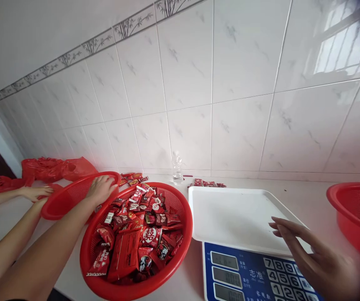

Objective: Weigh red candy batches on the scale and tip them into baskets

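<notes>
My left hand is at the right rim of a red plastic basket, its fingers curled over the edge. Close in front of me stands a second red basket, heaped with wrapped candies in red and dark packets. My right hand hovers above the front right of a blue digital scale. Its fingers are stretched out, thumb and index tips close, and nothing shows in them. On the scale lies a white tray with no candies on it.
Another person's hands and forearms reach in from the left beside the first basket. Red plastic bags lie by the wall. A clear bottle and loose candy packets stand behind. A third red basket is at the right.
</notes>
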`<move>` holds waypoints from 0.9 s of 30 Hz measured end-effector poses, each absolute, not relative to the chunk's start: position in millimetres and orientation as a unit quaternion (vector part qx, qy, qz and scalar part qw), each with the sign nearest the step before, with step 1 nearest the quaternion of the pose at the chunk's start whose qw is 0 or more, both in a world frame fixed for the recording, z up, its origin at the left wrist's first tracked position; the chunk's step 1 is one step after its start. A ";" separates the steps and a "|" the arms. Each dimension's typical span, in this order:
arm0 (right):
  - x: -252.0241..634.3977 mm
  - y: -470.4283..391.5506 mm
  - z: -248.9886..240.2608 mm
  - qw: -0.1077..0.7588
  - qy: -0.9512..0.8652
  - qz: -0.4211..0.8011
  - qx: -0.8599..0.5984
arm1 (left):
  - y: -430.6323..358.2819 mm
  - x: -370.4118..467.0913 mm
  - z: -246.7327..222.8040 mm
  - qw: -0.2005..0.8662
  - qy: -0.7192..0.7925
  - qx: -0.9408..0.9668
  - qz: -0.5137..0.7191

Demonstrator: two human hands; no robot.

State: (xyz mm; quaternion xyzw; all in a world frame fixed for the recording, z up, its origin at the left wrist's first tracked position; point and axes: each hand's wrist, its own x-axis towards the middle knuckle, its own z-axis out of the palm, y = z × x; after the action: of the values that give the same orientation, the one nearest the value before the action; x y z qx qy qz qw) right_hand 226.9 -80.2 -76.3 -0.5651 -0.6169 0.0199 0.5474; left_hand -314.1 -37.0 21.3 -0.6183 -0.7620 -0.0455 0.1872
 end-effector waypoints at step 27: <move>215.9 -90.0 -60.7 0.542 -0.668 0.154 -0.486 | -41.5 -128.5 8.7 -0.176 -0.656 -0.731 0.064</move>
State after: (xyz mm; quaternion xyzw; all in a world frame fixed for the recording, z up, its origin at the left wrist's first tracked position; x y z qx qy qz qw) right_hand 215.9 -90.0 -60.7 -0.4856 -0.6683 0.1542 0.5420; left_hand -128.5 -41.5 8.7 -0.7310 -0.6561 0.0641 -0.1765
